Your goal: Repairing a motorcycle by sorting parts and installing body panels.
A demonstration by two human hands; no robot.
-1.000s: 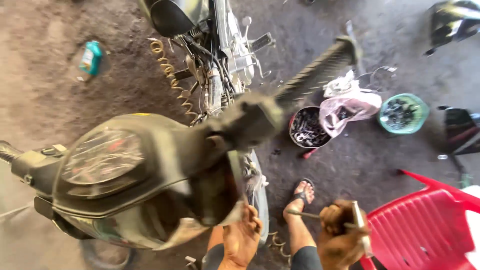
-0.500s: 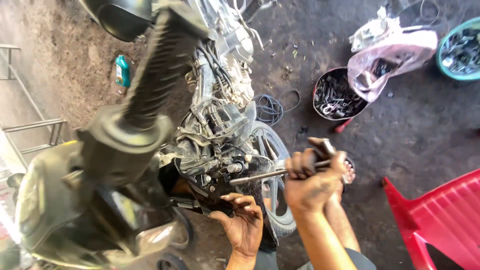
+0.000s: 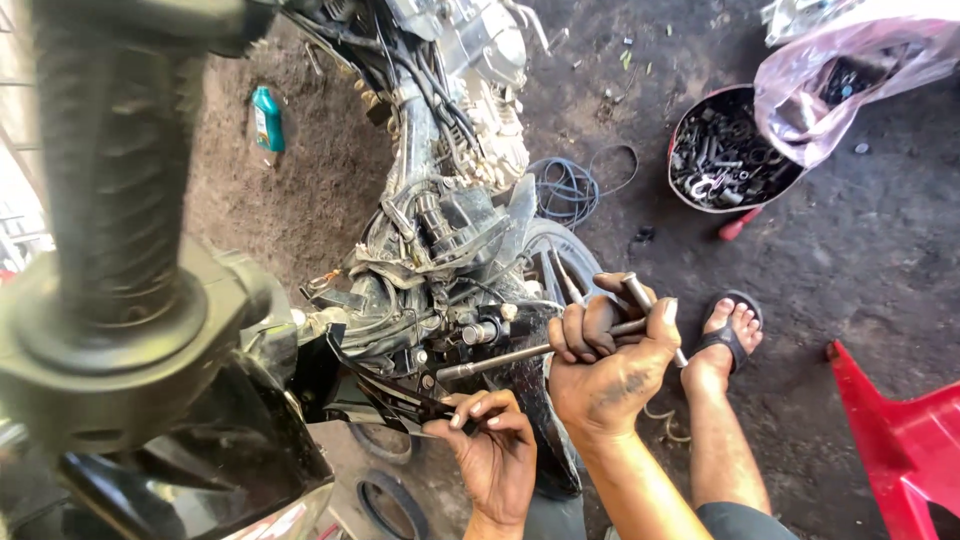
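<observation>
- At the far left of the view, the handlebar grip (image 3: 112,170) is filling the foreground, blurred and close to the camera, with the dark bodywork (image 3: 200,450) of the motorcycle sloping down beneath it
- Beyond it on the dirt floor, a small teal bottle (image 3: 266,117) is lying well apart from the work
- Toward the middle, the left hand (image 3: 495,455) is pinching the edge of a black plastic panel (image 3: 375,395), fingers closed on it, holding it back from the fastener area; keeping that panel pulled clear looks wise so the tool shaft is not rubbing on it
- Just above, the T-handle wrench (image 3: 520,355) is reaching leftward into the frame near the front fork, its tip sitting by a small round fitting (image 3: 480,332); whether the socket is fully seated cannot be told, so pressing it straight along the shaft before turning seems the safe way
- To the right, the right hand (image 3: 610,365) is clamped around the wrench's crossbar, wrist in line with the shaft, which should be helping against slipping
- Further right, a sandalled foot (image 3: 728,335) is resting beside the front wheel (image 3: 560,265)
- Upper right, a round tub of metal parts (image 3: 725,160) is sitting under a pink plastic bag (image 3: 850,70), and a red plastic chair (image 3: 900,440) is showing at the right edge
</observation>
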